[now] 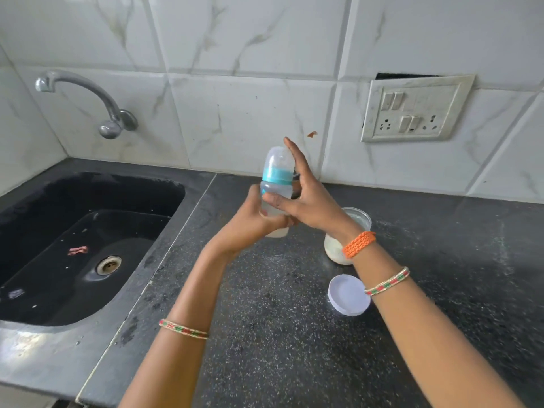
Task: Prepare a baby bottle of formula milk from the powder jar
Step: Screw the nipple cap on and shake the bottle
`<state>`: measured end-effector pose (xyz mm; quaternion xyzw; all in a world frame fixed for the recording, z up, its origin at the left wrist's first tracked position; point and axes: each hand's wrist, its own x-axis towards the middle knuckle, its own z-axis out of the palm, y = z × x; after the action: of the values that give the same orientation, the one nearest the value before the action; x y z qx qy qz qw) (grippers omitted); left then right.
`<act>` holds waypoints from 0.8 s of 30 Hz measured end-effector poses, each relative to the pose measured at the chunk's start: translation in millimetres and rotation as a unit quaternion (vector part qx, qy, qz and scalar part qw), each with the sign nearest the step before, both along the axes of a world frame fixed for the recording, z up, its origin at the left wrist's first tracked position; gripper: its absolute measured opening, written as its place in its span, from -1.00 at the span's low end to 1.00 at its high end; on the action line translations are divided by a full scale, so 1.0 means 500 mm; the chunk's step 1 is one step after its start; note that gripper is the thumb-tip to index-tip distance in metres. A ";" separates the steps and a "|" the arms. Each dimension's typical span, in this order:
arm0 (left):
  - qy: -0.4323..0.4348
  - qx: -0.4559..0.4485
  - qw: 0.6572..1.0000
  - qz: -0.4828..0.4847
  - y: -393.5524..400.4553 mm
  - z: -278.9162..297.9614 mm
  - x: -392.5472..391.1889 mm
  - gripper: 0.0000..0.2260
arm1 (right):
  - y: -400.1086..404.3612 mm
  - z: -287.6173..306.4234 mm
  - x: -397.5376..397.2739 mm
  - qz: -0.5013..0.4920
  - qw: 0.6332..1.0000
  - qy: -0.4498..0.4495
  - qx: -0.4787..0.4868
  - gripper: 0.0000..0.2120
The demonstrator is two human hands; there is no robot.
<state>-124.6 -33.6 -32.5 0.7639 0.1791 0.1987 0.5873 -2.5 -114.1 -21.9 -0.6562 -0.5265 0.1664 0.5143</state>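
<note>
A baby bottle (276, 184) with a clear cap and a turquoise collar is held upright above the black counter (265, 319). Its lower part holds whitish liquid. My left hand (253, 222) is wrapped around the bottle's lower body. My right hand (303, 198) lies against the bottle's right side, thumb across the front and fingers stretched up along the cap. Behind my right wrist stands the open glass powder jar (356, 219) with white powder in it. Its round white lid (348, 294) lies flat on the counter, closer to me.
A black sink (73, 245) lies to the left, with a metal tap (88, 98) on the wall above it. A switch and socket panel (412, 110) sits on the tiled wall at the right.
</note>
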 end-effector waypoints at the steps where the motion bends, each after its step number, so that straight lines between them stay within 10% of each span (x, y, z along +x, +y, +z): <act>1: -0.003 -0.053 0.996 -0.068 0.008 -0.002 -0.007 -0.41 | -0.007 0.007 0.016 0.020 0.999 0.022 -0.017 -0.09; 7: -0.047 -0.061 0.994 -0.081 0.075 -0.016 0.001 -0.60 | -0.020 0.042 0.039 -0.013 0.968 0.230 0.098 -0.22; 13: 0.021 -0.061 0.987 0.144 0.125 -0.112 -0.013 -0.83 | -0.037 0.057 0.042 -0.128 0.760 0.481 0.417 -0.37; 17: 0.054 -0.055 0.989 0.127 0.110 -0.134 -0.022 -0.88 | -0.045 0.013 0.008 -0.075 0.879 0.389 0.266 -0.36; 21: 0.026 -0.063 0.991 0.117 0.103 -0.110 -0.012 -0.85 | -0.040 0.000 0.015 -0.196 0.791 0.430 0.388 -0.29; 24: 0.021 -0.058 0.993 0.097 0.097 -0.087 0.005 -0.83 | -0.040 -0.014 0.004 -0.121 0.918 0.296 0.235 -0.18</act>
<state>-122.0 14.8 -76.1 0.7118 0.2756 0.2276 0.6046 -0.6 -133.8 -29.1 -0.4962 -0.2905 0.1607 0.8022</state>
